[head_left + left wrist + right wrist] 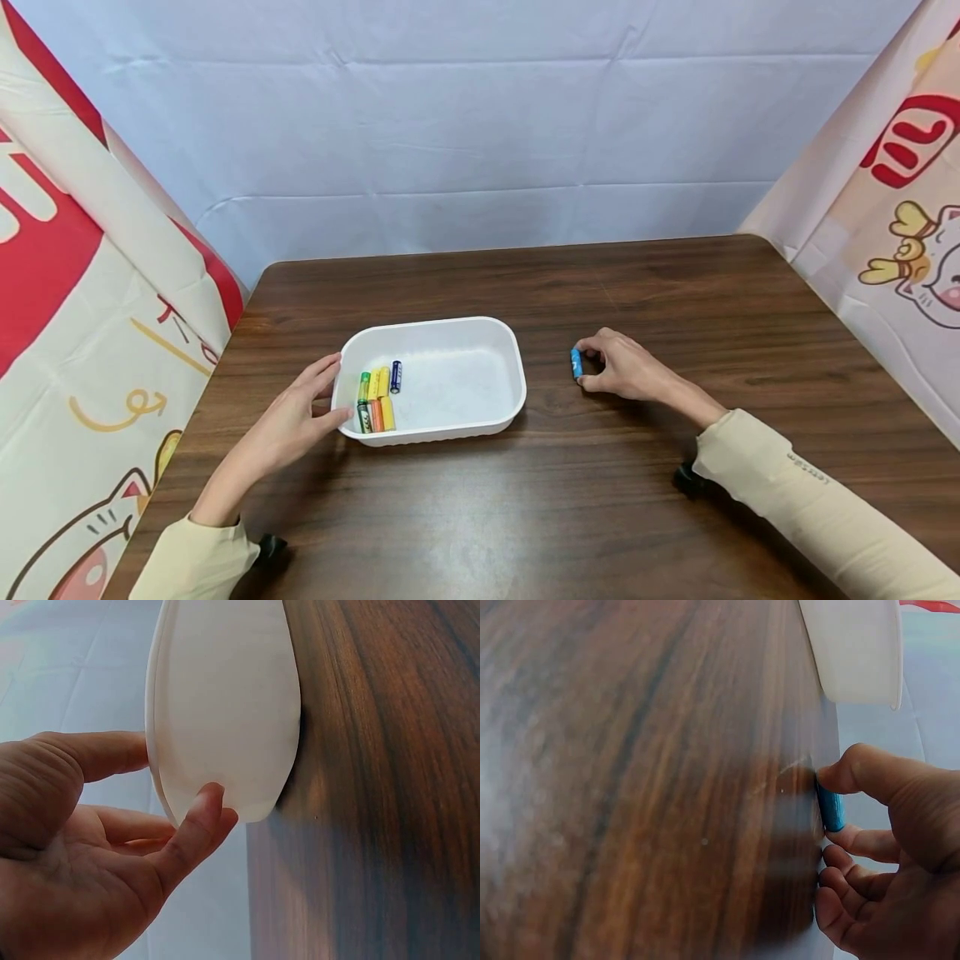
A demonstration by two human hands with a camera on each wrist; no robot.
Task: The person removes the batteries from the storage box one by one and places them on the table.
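Observation:
A white plastic tray (450,379) stands on the table, and my left hand (285,421) holds its left end. In the left wrist view, the thumb lies at the tray's rim (152,712) and the fingers (201,817) bend against the end wall. To the right of the tray, my right hand (626,367) pinches a light blue battery (576,364) by its two ends, thumb against fingertip. The right wrist view has this blue battery (830,808) lying at the tabletop. Inside the tray's left part lie several batteries in two rows: green, yellow, orange and a dark blue battery (396,377).
The brown wooden table (480,517) has a pale cloth (487,150) hanging behind it. Printed cloths with red and cartoon figures hang at the left (112,292) and right (892,208) sides. A dark band shows under each sleeve.

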